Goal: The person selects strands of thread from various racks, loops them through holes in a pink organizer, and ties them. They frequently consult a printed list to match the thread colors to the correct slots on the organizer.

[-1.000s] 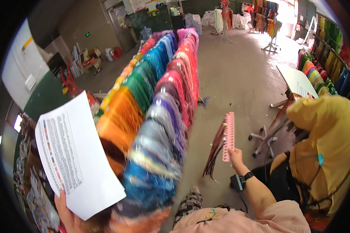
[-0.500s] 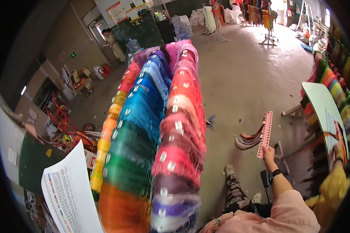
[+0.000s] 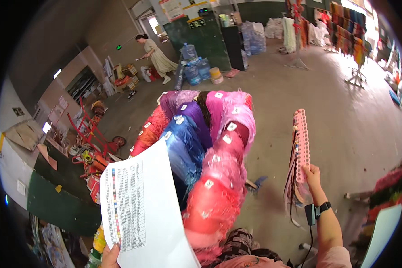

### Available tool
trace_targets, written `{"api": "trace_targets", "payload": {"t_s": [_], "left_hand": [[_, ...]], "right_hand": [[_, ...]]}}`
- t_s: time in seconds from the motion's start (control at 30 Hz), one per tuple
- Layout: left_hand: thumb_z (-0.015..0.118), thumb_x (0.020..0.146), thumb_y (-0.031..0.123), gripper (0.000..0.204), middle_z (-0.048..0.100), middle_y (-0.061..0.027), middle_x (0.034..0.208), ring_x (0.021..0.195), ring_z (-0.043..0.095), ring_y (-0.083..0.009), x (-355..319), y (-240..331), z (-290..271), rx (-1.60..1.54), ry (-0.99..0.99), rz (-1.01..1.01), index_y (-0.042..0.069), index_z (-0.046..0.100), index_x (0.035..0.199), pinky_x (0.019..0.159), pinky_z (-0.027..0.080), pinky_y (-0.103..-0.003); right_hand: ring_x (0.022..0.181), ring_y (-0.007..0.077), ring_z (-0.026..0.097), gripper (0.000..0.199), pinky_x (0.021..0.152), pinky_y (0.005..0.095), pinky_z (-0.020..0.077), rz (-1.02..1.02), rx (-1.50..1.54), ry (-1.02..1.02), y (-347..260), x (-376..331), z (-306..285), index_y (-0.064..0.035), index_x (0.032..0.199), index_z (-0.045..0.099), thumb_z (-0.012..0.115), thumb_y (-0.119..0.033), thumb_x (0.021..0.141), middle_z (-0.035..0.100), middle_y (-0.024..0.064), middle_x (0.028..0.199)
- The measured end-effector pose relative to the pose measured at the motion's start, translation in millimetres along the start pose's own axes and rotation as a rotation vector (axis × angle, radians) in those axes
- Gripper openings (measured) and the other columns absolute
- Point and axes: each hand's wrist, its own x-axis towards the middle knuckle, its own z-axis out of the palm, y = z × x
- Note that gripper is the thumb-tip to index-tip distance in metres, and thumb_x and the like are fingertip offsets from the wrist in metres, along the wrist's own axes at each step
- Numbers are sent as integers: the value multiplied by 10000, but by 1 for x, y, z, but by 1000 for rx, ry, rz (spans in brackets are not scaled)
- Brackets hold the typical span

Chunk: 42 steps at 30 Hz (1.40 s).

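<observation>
Head view: a printed white sheet (image 3: 158, 201) is held near its lower left corner by the left hand (image 3: 111, 256), the thumb laid on the paper, the other fingers hidden. A pink perforated strip (image 3: 303, 138) is gripped at its lower end by the right hand (image 3: 313, 175), fingers closed; coloured threads (image 3: 292, 169) are hung along its left side. Labelled red skeins (image 3: 214, 196) and blue skeins (image 3: 182, 145) are partly covered by the sheet. Farther off, a person (image 3: 158, 57) is seen near water bottles (image 3: 193, 73).

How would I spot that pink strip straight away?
From the big rows of coloured yarn, look right to the person's right hand. It grips the pink strip near its lower end; unlike the soft yarn, this is flat, straight and holed.
</observation>
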Motion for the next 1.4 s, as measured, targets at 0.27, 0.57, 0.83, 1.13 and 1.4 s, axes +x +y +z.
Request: {"api": "trace_targets", "payload": {"t_s": [0.27,0.57,0.83,1.13,1.4], "left_hand": [[475,778,143,402,505,-140,1028,886,529,-217,122,-3,99,-404,117,96,-18,356,1126,764,437,-329],[474,777,120,398,487,-136,1059,922,509,-216,159,23,224,-553,547,56,-13,353,1132,804,411,-319],[425,799,67,360,459,-146,1097,973,479,-211,227,-1,381,-758,936,46,-34,342,1134,833,382,-322],[428,784,71,344,477,-127,1067,949,489,-186,259,-2,525,-705,1283,-38,-38,367,1105,822,378,-283],[470,779,72,448,491,-62,1010,883,501,-122,260,-12,622,-619,1469,56,16,281,1182,693,408,-248]], "right_hand": [[511,22,411,183,440,170,325,-253,25,-310,-120,282,97,2,733,551,514,-172,775,504,-36,617],[531,17,430,200,458,164,334,-625,97,-1070,-278,425,329,-8,761,555,514,-203,778,524,-37,670],[577,72,553,226,511,186,454,34,237,-2056,-266,444,472,28,873,546,550,-163,752,590,56,730],[581,81,560,211,512,194,459,306,-373,-2275,-166,495,490,38,841,557,550,-153,751,589,60,717],[490,30,501,159,432,165,421,147,-331,-2270,-155,530,476,-34,810,544,516,-187,774,554,-8,636]]}}
